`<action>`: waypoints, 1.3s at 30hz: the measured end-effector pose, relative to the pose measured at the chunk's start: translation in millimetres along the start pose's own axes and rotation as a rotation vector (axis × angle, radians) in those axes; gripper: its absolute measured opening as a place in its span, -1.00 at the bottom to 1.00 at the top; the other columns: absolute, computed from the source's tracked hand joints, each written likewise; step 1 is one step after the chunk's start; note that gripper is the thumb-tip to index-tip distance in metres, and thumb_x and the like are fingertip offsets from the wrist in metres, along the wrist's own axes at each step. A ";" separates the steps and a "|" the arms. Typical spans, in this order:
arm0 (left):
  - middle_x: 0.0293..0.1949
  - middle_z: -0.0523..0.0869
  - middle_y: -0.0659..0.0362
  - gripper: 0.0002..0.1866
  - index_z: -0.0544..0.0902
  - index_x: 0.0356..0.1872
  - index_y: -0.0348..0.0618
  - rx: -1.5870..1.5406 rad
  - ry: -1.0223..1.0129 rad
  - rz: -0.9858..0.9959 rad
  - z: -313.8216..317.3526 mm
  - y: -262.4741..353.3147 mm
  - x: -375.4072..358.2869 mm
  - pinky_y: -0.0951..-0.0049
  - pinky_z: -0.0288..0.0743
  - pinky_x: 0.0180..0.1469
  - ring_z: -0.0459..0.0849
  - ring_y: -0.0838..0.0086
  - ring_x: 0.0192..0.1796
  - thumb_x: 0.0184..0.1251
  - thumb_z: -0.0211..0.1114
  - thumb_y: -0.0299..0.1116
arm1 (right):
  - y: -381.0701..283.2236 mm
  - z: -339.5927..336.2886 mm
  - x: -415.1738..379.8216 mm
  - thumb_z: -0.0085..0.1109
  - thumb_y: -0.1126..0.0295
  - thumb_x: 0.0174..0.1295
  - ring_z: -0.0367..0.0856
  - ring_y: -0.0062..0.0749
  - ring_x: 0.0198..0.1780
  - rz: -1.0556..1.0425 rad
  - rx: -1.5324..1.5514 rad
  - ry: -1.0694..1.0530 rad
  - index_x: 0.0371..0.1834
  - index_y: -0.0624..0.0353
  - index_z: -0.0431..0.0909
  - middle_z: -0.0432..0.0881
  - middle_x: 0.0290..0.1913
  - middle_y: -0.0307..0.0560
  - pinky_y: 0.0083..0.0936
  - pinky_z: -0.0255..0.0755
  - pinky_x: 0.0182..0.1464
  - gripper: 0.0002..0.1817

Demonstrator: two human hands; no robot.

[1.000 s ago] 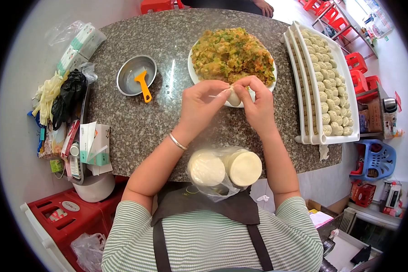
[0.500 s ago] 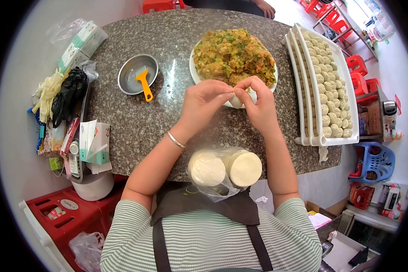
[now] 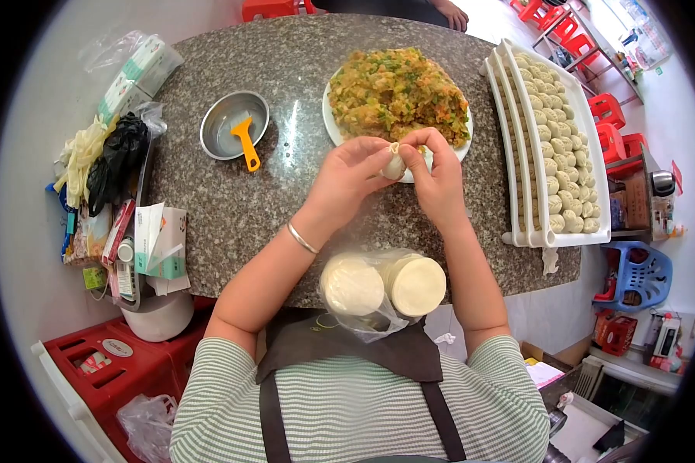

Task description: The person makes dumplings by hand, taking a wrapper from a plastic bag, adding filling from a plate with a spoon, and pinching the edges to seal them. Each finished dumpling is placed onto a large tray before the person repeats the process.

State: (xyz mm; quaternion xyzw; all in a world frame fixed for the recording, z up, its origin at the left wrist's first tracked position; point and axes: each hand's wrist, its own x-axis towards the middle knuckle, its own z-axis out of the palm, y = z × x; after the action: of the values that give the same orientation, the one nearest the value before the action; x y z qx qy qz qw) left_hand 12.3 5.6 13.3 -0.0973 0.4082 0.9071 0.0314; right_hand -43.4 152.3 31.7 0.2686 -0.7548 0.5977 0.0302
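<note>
A small pale dumpling [image 3: 394, 167] with a pinched top is held up between my two hands, over the near rim of the filling plate. My left hand [image 3: 350, 171] wraps its fingers round one side, and a silver bangle sits on that wrist. On the other side my right hand [image 3: 438, 174] pinches the dough. Behind them, a white plate [image 3: 331, 122] bears a heap of chopped vegetable filling [image 3: 398, 92]. Nearer my body, two stacks of round wrappers [image 3: 418, 286] lie in a clear plastic bag.
Stacked white trays [image 3: 544, 220] of pleated dumplings stand at the right. A metal bowl [image 3: 209, 144] with a yellow-handled scraper [image 3: 245, 144] is at the left. Bags and boxes line the left edge. Another person's hand [image 3: 452, 15] shows beyond the table.
The dumpling has come into clearer view between my hands, its top now gathered. My right hand has shifted slightly left, and my left fingers have closed further round the dumpling.
</note>
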 end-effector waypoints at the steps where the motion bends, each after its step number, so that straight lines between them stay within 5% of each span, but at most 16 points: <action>1: -0.09 0.67 0.19 -0.83 0.60 -0.06 -0.13 -0.002 -0.023 0.004 -3.8 -2.9 1.4 0.32 0.63 0.04 0.68 0.44 -0.04 0.37 0.30 -0.42 | -1.2 0.6 0.6 0.19 0.52 0.22 0.60 -0.24 -0.20 -0.019 -0.012 0.005 -0.28 0.29 0.55 0.60 -0.31 -0.01 -0.40 0.44 -0.10 -0.92; 4: -0.05 0.68 0.19 -0.81 0.60 -0.03 -0.09 -0.005 -0.037 0.021 -3.4 -5.5 2.4 0.27 0.65 0.07 0.68 0.39 0.00 0.37 0.29 -0.44 | 0.1 -1.9 -0.4 0.18 0.40 0.34 0.53 -0.42 -0.20 -0.082 -0.133 -0.016 -0.28 0.28 0.52 0.58 -0.31 -0.13 -0.51 0.38 -0.08 -0.85; 14: -0.04 0.64 0.21 -0.81 0.59 -0.03 -0.19 0.121 -0.040 0.159 6.0 -3.8 -2.9 0.47 0.58 0.03 0.61 0.56 0.01 0.41 0.25 -0.41 | -0.1 2.1 -2.2 0.18 0.44 0.31 0.56 -0.41 -0.24 -0.093 -0.159 0.040 -0.30 0.29 0.53 0.59 -0.32 -0.11 -0.51 0.40 -0.12 -0.88; 17: -0.01 0.63 0.19 -0.77 0.58 0.05 -0.18 0.118 -0.103 0.101 1.9 -0.3 -1.3 0.48 0.57 0.05 0.62 0.54 0.03 0.45 0.19 -0.37 | -1.6 0.9 -0.8 0.22 0.52 0.19 0.61 -0.11 -0.22 -0.067 -0.129 0.076 -0.31 0.28 0.56 0.61 -0.31 0.04 -0.37 0.44 -0.12 -0.93; 20: 0.03 0.64 0.13 -0.71 0.55 0.11 -0.24 0.023 -0.111 -0.011 7.4 5.9 -3.4 0.43 0.59 0.07 0.64 0.45 0.06 0.49 0.13 -0.33 | 7.5 -5.2 0.3 0.21 0.51 0.21 0.61 -0.25 -0.21 -0.072 -0.190 0.096 -0.30 0.28 0.57 0.63 -0.29 -0.04 -0.43 0.45 -0.10 -0.93; 22: 0.04 0.63 0.10 -0.69 0.53 0.13 -0.28 -0.016 -0.155 -0.054 5.1 8.6 -2.1 0.41 0.60 0.07 0.66 0.39 0.07 0.51 0.10 -0.32 | 12.6 -13.3 3.8 0.18 0.53 0.25 0.60 -0.43 -0.17 0.167 0.172 0.075 -0.26 0.28 0.60 0.65 -0.25 -0.15 -0.50 0.45 -0.07 -0.93; 25: 0.04 0.63 0.05 -0.65 0.50 0.14 -0.35 -0.072 -0.225 -0.134 2.4 12.4 -2.8 0.40 0.61 0.06 0.68 0.30 0.06 0.53 0.08 -0.29 | 5.4 -25.2 9.9 0.15 0.54 0.28 0.58 -0.57 -0.14 0.142 0.248 -0.074 -0.22 0.27 0.64 0.66 -0.24 -0.23 -0.58 0.44 -0.06 -0.91; 33: 0.01 0.65 0.04 -0.61 0.50 0.15 -0.38 -0.114 -0.268 -0.175 2.0 11.8 -3.6 0.49 0.62 0.01 0.71 0.29 0.00 0.55 0.05 -0.24 | 29.0 -31.3 9.4 0.25 0.51 0.23 0.60 -0.57 -0.18 0.038 0.281 -0.080 -0.24 0.21 0.67 0.67 -0.29 -0.22 -0.59 0.46 -0.05 -0.92; 36: 0.00 0.65 0.04 -0.58 0.48 0.18 -0.36 -0.032 -0.269 -0.156 8.0 16.0 -6.5 0.50 0.63 0.00 0.71 0.33 -0.01 0.54 0.07 -0.21 | 16.7 -43.8 9.4 0.40 0.43 0.16 0.56 -0.53 -0.09 0.068 0.207 -0.123 -0.17 0.26 0.64 0.61 -0.16 -0.20 -0.52 0.43 0.06 -0.78; 39: 0.09 0.64 0.05 -0.60 0.47 0.26 -0.23 0.105 -0.226 -0.149 17.9 13.7 -13.7 0.51 0.68 -0.04 0.71 0.38 0.01 0.51 0.11 -0.26 | -34.8 -50.2 2.0 0.59 0.33 -0.19 0.61 -0.38 0.00 -0.077 -0.095 -0.337 0.05 0.21 0.61 0.66 -0.07 -0.12 -0.41 0.44 0.11 -0.37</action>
State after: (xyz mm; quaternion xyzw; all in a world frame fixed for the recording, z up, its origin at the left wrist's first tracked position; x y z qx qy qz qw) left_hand 21.2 10.1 37.7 -0.0230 0.4404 0.8850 0.1493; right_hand -43.5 192.8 77.4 0.3919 -0.7657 0.5064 -0.0611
